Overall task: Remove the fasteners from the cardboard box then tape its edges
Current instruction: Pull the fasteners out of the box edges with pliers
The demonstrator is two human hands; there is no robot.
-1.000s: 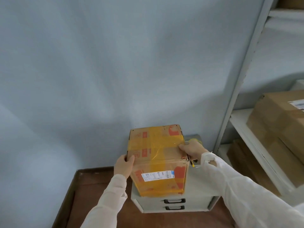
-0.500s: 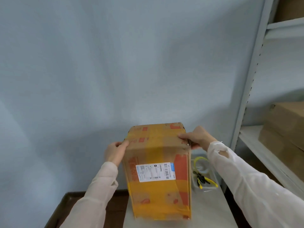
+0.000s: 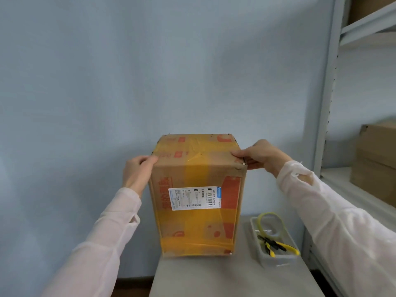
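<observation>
A cardboard box (image 3: 197, 221) wrapped in yellowish tape stands upright on a grey cabinet top (image 3: 225, 277), with a white shipping label on its front. My left hand (image 3: 139, 170) presses against the box's upper left edge. My right hand (image 3: 260, 156) grips the upper right corner, where a small metal fastener (image 3: 243, 162) pokes out beside my fingers. Another small fastener head (image 3: 230, 252) shows at the box's lower right corner.
A clear plastic tray (image 3: 276, 259) to the right of the box holds yellow-handled pliers (image 3: 276, 246) and a yellow loop. A grey metal shelf rack (image 3: 325, 125) stands at the right with brown cartons (image 3: 377, 159) on it. A pale blue wall is behind.
The view has dropped closer to the cabinet, so the box looks larger and more head-on. Both hands stay on the box's upper edges; the right hand has settled at the top right corner.
</observation>
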